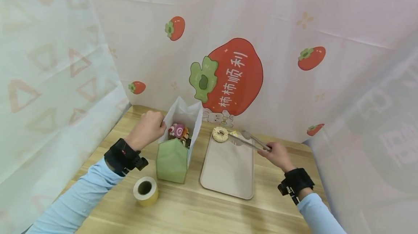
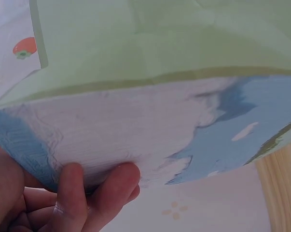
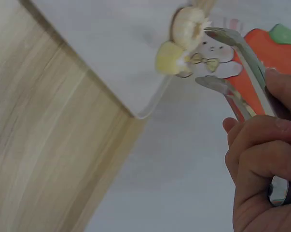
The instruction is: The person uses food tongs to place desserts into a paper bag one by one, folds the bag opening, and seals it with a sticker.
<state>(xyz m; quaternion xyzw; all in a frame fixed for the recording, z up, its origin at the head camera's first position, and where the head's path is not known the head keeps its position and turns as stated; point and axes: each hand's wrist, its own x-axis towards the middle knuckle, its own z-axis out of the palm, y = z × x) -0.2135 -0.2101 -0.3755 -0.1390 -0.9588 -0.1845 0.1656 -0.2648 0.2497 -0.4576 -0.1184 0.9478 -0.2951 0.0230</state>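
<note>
My left hand [image 1: 148, 128] pinches the left side of an upright paper bag [image 1: 171, 161], green in front and white inside. The left wrist view shows the fingers curled against its blue-and-white side panel [image 2: 135, 125]. Inside the bag lie a purple swirl-topped pastry [image 1: 178, 130] and other partly hidden baked items. My right hand [image 1: 277, 155] grips metal tongs [image 3: 254, 65], their tips spread apart over the far end of a beige tray [image 1: 226, 172]. A pale ring doughnut [image 1: 215, 137] and a small yellow piece [image 3: 169, 59] lie there, close to the tips.
A yellow roll of tape or labels [image 1: 149, 200] stands in front of the bag, to its left. Behind the wooden table [image 1: 192, 216] hangs a curtain [image 1: 137, 38] with red persimmon prints. Further sheets of fabric enclose the left and right sides.
</note>
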